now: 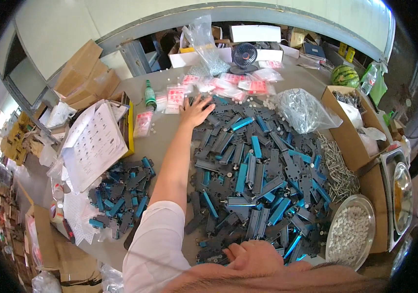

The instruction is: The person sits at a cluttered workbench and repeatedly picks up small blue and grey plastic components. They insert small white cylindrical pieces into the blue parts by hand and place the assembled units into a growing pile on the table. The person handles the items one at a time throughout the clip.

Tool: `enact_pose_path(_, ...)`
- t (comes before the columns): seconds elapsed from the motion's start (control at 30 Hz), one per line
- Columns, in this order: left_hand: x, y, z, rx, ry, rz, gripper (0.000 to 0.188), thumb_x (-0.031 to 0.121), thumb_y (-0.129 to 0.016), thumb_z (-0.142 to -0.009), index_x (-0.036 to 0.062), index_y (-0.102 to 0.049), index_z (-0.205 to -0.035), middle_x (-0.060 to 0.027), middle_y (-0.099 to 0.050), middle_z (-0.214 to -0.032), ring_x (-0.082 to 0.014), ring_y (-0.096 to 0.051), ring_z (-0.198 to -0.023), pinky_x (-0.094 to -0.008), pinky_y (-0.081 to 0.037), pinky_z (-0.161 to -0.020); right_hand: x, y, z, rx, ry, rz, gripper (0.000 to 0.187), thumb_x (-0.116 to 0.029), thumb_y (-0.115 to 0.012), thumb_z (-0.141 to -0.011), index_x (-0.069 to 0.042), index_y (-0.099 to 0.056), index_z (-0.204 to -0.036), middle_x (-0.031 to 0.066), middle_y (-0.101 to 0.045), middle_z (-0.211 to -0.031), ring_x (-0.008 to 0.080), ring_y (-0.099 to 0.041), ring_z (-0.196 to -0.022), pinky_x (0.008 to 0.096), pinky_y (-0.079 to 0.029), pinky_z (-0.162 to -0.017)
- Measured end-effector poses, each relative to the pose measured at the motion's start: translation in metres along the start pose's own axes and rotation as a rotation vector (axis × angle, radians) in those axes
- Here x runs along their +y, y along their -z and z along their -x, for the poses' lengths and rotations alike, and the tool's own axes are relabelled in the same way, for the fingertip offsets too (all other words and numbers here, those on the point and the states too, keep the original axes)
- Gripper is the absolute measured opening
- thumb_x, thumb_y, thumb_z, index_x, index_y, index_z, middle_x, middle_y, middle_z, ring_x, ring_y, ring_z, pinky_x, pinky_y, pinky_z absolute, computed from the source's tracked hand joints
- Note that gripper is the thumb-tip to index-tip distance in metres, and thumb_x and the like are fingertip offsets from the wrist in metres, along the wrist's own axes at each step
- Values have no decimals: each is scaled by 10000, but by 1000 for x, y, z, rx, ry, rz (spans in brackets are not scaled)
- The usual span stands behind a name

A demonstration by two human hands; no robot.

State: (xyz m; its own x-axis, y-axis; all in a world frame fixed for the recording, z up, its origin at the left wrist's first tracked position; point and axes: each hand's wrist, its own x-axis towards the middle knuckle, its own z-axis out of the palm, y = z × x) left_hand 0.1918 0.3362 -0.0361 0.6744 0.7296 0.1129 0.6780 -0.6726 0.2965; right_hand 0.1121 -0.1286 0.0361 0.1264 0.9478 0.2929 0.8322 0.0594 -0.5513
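My left hand point(197, 111) reaches far out, fingers spread, at the back edge of a big pile of dark grey and blue metal hinge-like parts point(248, 171). Small plastic packets printed red and white point(175, 99) lie just beyond its fingertips. My right hand point(258, 255) is close to me at the near edge of the pile, its fingers curled. Whatever it may hold is hidden behind the hand. A smaller heap of the same parts point(121, 195) lies left of my left arm.
A bowl of small white pieces point(349, 232) stands at the near right, beside loose screws point(338, 168). Behind them are a clear bag of metal pieces point(304, 110) and a cardboard box point(353, 129). A small fan point(244, 55), green bottle point(150, 95) and watermelon point(344, 76) stand at the back.
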Motion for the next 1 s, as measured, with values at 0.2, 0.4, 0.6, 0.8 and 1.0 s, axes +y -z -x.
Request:
enact_pose_path(0.2, 25, -30, 0, -59, -346, 85, 529, 675, -413, -863, 400, -520, -1302, 41, -322, -1506, -397, -241, -1376, -509, -239, -1119, -3, -15, -5, 107, 110, 42, 208, -205, -717, -757, -116, -546, -680, 24, -491, -550, 207, -568, -494, 324, -444, -418)
enact_pose_path(0.4, 41, -33, 41, -177, -422, 201, 508, 556, -376, -948, 260, -503, -1341, 11, -368, -1481, -341, -221, -1397, -451, -207, -1140, 2, -16, -5, 185, 129, 171, 256, -196, -729, -741, -118, -505, -644, 31, -506, -557, 218, -571, -493, 330, -447, -421)
enact_pose_path(0.6, 39, -19, 75, -272, -447, 1014, 384, 316, -487, -984, 85, -548, -1285, -49, -566, -1284, -155, -463, -1204, -310, -331, -1043, 3, -21, 2, 197, 140, 211, 236, -192, -713, -759, -108, -520, -651, 50, -521, -567, 235, -584, -514, 352, -459, -445)
enact_pose_path(0.8, -47, 22, 107, 11, -113, 647, 483, 443, -447, -956, 71, -556, -1245, -114, -630, -1159, -238, -575, -1080, -351, -419, -939, -3, -17, 2, 230, 135, 209, 206, -185, -705, -768, -101, -542, -676, 53, -531, -585, 237, -593, -538, 354, -466, -452)
enact_pose_path(1.0, -23, 17, 167, -257, -26, 507, 723, 644, -210, -934, 166, -293, -1469, -59, -186, -1558, -252, -118, -1441, -500, -93, -1144, -6, -20, 3, 250, 177, 214, 191, -173, -689, -776, -90, -540, -687, 60, -529, -583, 243, -591, -529, 353, -469, -453)
